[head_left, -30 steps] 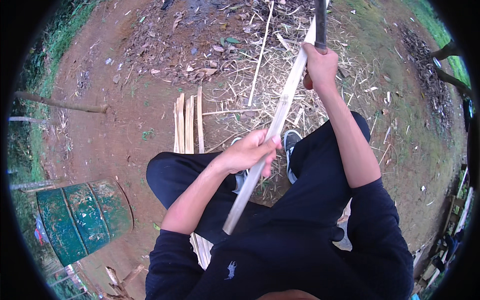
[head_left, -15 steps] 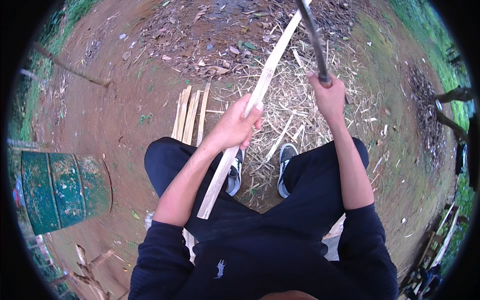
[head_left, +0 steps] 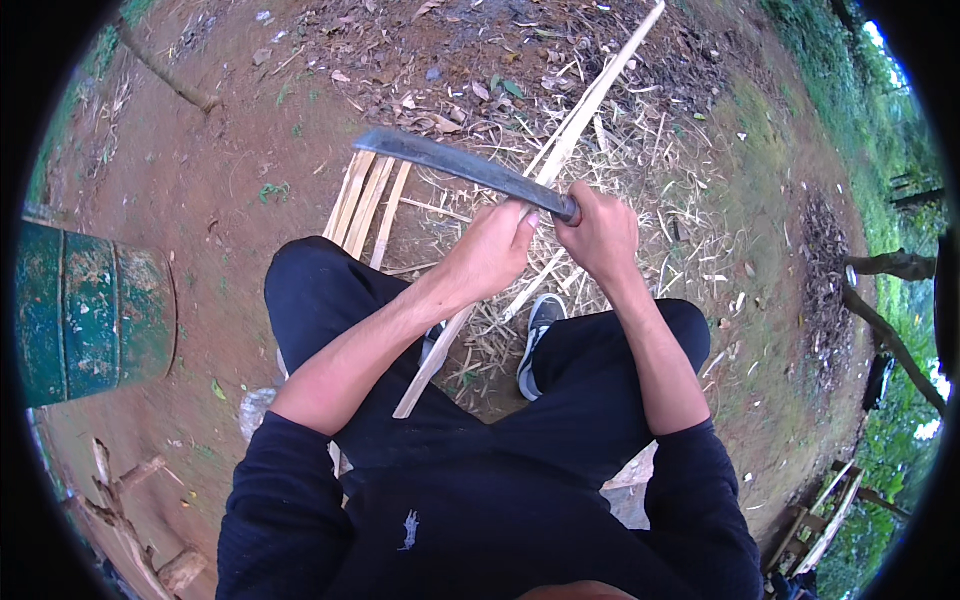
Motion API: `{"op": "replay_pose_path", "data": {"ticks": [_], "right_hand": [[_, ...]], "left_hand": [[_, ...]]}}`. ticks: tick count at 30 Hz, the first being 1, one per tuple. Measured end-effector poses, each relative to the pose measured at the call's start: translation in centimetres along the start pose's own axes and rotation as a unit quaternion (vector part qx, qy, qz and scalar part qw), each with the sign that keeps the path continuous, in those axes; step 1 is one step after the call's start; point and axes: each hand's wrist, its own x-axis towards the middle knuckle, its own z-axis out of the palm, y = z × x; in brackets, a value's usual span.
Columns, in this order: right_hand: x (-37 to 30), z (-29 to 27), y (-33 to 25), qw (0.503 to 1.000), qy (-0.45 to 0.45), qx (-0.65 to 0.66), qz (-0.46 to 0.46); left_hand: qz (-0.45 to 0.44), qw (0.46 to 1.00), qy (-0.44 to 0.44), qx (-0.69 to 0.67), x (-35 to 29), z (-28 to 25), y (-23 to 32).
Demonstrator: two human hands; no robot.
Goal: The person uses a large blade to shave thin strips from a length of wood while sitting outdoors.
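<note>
My left hand [head_left: 488,252] is closed round a long pale bamboo strip [head_left: 585,118], which slants from the far right down to above my left thigh. In my right hand [head_left: 603,232] is the handle of a machete [head_left: 450,161], its dark blade pointing left across the strip. The blade passes just beyond my left hand's knuckles; whether it touches the strip cannot be told. Near the blade's tip, several split bamboo strips [head_left: 362,208] lie side by side on the ground, their far ends partly covered by it.
Thin bamboo shavings [head_left: 655,215] litter the soil around my shoes [head_left: 541,330]. A green metal drum [head_left: 92,312] lies at the left, with cut branches [head_left: 130,510] below it. Dry leaves [head_left: 470,60] spread ahead. Thin trunks [head_left: 890,330] stand at the right edge.
The machete has swung from pointing away to lying leftward across the strip. My right hand has come left, close to my left hand, which still grips the strip. The view has shifted slightly.
</note>
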Motion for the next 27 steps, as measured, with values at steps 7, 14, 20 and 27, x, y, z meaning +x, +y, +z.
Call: {"op": "replay_pose_path", "data": {"ticks": [7, 14, 20, 27], "right_hand": [[1.8, 0.1, 4.4, 0.988, 0.021, -0.138, 0.065], [0.5, 1.4, 1.5, 0.985, 0.033, -0.135, -0.102], [4.7, -0.3, 11.1, 0.946, -0.022, -0.115, 0.301], [1.9, -1.0, 8.8, 0.940, -0.052, 0.055, 0.333]], "left_hand": [[-0.029, 0.999, -0.039, 0.010, -0.1, 0.1, 0.5], [-0.063, 0.998, -0.019, -0.015, -1.0, 0.0, -1.5], [-0.061, 0.993, -0.097, -0.021, -2.1, 0.1, 0.7], [-0.112, 0.979, -0.118, -0.121, -0.8, -0.2, -0.9]]}}
